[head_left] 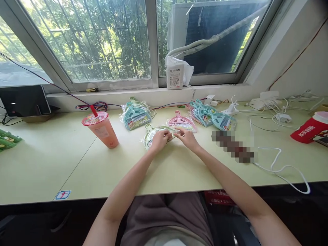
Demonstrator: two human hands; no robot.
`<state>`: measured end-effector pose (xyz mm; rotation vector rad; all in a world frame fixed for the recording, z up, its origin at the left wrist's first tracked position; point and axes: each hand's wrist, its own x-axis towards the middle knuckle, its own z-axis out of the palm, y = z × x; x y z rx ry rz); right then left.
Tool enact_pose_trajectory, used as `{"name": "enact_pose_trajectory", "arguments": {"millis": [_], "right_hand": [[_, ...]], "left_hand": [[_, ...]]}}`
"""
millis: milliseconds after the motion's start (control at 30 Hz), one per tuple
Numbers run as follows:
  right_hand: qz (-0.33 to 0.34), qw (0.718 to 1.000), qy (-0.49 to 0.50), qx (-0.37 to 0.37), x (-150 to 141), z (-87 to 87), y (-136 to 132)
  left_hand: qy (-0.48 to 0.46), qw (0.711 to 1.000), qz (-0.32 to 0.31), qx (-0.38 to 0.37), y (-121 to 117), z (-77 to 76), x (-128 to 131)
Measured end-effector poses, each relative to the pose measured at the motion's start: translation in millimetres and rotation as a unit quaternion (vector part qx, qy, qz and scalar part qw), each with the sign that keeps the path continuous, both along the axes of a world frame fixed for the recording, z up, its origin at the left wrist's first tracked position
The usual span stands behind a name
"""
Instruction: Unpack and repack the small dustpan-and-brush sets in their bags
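A light green mini dustpan and brush set [150, 136] in a clear plastic bag lies on the table in front of me. My left hand [160, 140] rests over its right part, fingers pinched on the bag. Close beside it, my right hand [187, 138] has thumb and fingertips drawn together at the bag's right end. The fingertips of both hands nearly meet, and the exact grip is small to see. Just behind my right hand lies a pink dustpan and brush set [180, 121], also bagged.
More bagged sets lie behind: blue-green ones [135, 116] at left, others [222, 119] at right. A tall orange drink cup [105, 131] with a straw stands left. White cables [279, 167], a pixelated object [233, 147] and a red pouch [309, 130] are right. A tablet [24, 100] stands far left.
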<state>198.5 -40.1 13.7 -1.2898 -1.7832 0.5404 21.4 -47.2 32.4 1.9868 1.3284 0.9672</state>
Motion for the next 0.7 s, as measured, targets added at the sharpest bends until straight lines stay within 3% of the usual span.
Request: {"name": "enact_pose_trajectory", "arguments": {"millis": [167, 300, 367, 433, 500, 567, 633, 700], "right_hand": [[0.053, 0.982, 0.137, -0.116, -0.9, 10.8, -5.1], [0.072, 0.947, 0.253, -0.182, -5.4, 8.1, -5.1], [0.048, 0.940, 0.289, -0.173, -6.4, 4.0, -1.8], [0.013, 0.939, 0.309, -0.150, -4.9, 0.5, 2.7], [-0.032, 0.937, 0.324, -0.130, -0.8, -0.4, 6.8], [-0.073, 0.929, 0.347, -0.109, 4.8, 1.9, 8.9], [-0.094, 0.916, 0.380, -0.085, 10.1, 6.7, 8.5], [-0.094, 0.907, 0.406, -0.061, 13.9, 12.0, 6.3]], "left_hand": [[-0.141, 0.980, -0.130, -0.052, 2.9, 3.7, -0.6], [-0.111, 0.976, -0.168, -0.088, 2.9, 3.6, -0.9], [-0.048, 0.988, -0.128, -0.069, 1.8, 2.7, 0.2], [0.029, 0.999, -0.030, 0.004, 0.4, 2.1, 1.5], [0.098, 0.990, 0.057, 0.080, -0.2, 2.1, 1.8], [0.137, 0.978, 0.099, 0.119, 0.1, 3.3, 0.4], [0.124, 0.971, 0.144, 0.144, 0.5, 5.9, -2.1], [0.045, 0.961, 0.218, 0.163, -0.2, 9.5, -4.5]]}}
